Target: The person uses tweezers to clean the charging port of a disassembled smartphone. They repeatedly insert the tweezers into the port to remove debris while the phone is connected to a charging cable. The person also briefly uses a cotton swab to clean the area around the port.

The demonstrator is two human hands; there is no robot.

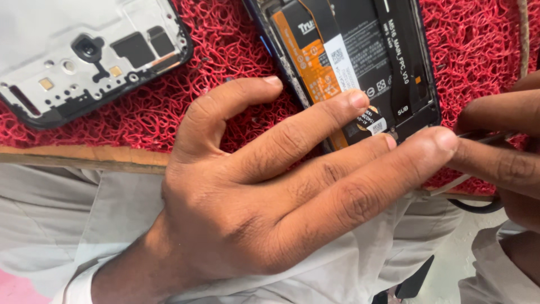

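At upper right, phone (360,62) runs top-to-bottom; your left hand (270,197) pins its lower end with spread fingers, right hand (500,146) pinching tweezers (478,137) alongside.

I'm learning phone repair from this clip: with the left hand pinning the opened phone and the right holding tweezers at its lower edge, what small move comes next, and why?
Probably ease the tweezers in the right hand a little further toward the lower edge of the opened phone. The left hand already steadies it, fingertips pressed near the flex cable, and the tips sit right at that edge. What they grip is hidden.
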